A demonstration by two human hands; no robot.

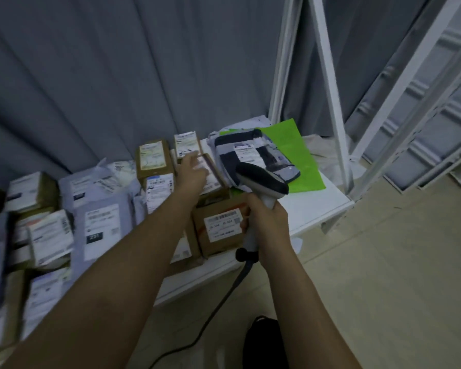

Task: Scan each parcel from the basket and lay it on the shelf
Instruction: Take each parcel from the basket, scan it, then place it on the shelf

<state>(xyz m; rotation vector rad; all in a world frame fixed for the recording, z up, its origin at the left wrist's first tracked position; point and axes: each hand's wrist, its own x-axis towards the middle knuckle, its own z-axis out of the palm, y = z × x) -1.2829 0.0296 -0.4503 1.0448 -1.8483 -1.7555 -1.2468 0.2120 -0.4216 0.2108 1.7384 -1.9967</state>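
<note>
My right hand [268, 222] grips the handle of a white and dark barcode scanner [261, 179], whose head points toward the back of the white shelf [312, 209]. My left hand [192, 171] reaches over the parcels, fingers on a small brown cardboard parcel [213, 170] with a white label, tilted on edge among the others. Whether the fingers curl round it is blurred. A brown box with a barcode label [221, 227] lies just left of my right hand. No basket shows in the head view.
Several labelled boxes and grey mailer bags [99, 225] cover the shelf's left and middle. A dark and white soft parcel [253, 150] and a green bag [301, 155] lie at the back right. White frame posts [330, 94] rise on the right. The scanner cable [210, 318] trails to the floor.
</note>
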